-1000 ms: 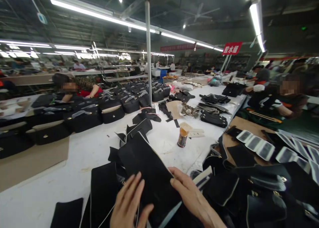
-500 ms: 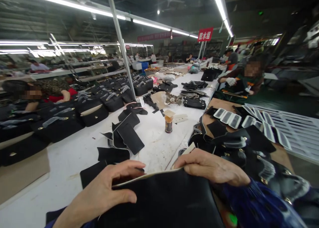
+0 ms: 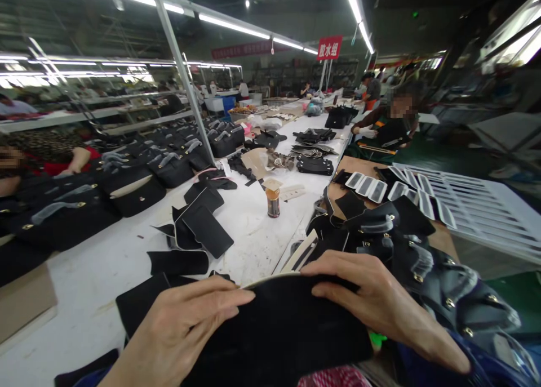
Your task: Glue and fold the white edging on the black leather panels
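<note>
A black leather-like panel point(image 3: 283, 325) with a pale top edge is right in front of me, tilted so that its dark face is toward me. My left hand point(image 3: 181, 319) is closed on the panel's upper left edge, its fingers lying along the rim. At the upper right, my right hand point(image 3: 363, 285) pinches the same edge between thumb and fingers. Red patterned cloth point(image 3: 333, 377) shows under the panel's lower edge. Just beyond the left hand lie flat black pieces point(image 3: 180, 262) on the white table point(image 3: 249, 246).
A small jar point(image 3: 273, 203) of orange-brown contents stands mid-table. Black bags point(image 3: 135, 194) line the left side. On the right are black pieces with plastic-wrapped handles point(image 3: 376, 227) and a white slatted rack point(image 3: 486, 201). A co-worker point(image 3: 393, 122) sits at the far right.
The panel has tipped, and more of its lower edge and the red cloth shows. My left fingers and thumb have come together on the rim. The view has turned slightly right.
</note>
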`<state>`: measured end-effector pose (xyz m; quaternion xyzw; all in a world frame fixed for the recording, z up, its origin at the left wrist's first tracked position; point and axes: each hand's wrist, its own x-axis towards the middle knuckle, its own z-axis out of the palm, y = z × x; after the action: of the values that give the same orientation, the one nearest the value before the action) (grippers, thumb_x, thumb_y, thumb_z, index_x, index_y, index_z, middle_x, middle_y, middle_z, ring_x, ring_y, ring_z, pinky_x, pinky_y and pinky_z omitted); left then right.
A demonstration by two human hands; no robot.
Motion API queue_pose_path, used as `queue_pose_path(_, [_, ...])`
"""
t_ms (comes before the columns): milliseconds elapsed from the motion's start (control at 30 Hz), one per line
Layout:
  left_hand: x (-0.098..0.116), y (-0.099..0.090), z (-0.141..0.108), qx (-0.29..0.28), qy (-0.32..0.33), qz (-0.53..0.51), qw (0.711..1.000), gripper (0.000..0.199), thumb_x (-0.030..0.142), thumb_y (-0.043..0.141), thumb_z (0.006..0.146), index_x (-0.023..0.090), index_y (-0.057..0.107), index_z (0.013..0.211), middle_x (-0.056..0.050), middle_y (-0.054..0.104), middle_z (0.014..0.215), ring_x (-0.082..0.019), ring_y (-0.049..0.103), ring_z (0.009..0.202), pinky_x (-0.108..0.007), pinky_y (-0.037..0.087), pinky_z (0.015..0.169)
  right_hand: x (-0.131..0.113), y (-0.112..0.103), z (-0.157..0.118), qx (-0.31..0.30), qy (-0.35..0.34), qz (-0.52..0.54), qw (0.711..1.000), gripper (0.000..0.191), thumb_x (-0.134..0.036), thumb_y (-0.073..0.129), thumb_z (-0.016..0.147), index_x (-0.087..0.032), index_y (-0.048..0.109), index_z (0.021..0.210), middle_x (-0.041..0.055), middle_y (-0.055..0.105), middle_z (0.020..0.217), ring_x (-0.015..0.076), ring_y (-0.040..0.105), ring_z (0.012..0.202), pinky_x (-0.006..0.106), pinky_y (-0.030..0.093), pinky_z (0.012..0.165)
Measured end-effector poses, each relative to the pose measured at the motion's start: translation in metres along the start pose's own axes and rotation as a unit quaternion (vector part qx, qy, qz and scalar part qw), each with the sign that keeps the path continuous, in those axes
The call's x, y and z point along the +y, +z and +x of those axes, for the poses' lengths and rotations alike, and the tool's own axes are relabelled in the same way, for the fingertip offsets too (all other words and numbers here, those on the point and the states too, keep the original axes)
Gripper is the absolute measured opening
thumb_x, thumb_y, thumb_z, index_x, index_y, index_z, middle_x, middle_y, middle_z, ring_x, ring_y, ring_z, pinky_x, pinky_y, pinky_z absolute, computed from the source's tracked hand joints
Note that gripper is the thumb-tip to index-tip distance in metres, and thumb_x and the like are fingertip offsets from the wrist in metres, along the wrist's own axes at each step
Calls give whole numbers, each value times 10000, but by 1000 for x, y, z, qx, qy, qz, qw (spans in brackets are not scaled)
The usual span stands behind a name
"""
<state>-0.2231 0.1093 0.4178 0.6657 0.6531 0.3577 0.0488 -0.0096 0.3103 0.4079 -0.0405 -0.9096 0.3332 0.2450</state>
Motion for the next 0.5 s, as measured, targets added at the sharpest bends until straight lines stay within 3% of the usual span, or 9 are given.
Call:
queue_pose_path(200, [-1, -1, 7, -14, 74, 25, 997, 314, 177, 501, 984, 303, 544, 1269, 31, 740, 1078, -90, 730, 919, -66, 572, 769, -13, -2, -6, 76, -1, -10, 997, 207, -121, 665, 902, -242, 684, 1069, -50, 704, 897, 37, 664, 788, 72, 487, 759])
queue_pose_path(300, [-3, 4, 6, 15, 91, 53, 994, 330, 144, 479, 985, 283, 548, 1276, 17, 722, 1105, -80, 723, 915, -104, 580, 842, -20, 0, -9, 99, 21, -23, 995, 230, -102, 673, 886, -251, 688, 1061, -58, 719, 899, 37, 675, 789, 72, 490, 749])
queue_pose_path(500, [-12, 13, 3, 50, 132, 170, 975, 368, 68, 541, 935, 228, 609, 1259, -29, 663, 1243, -123, 634, 1109, -216, 546, 960, -24, 6, -11, 155, 56, -35, 986, 232, -98, 672, 870, -266, 702, 1027, -77, 737, 905, 33, 694, 788, 56, 495, 752])
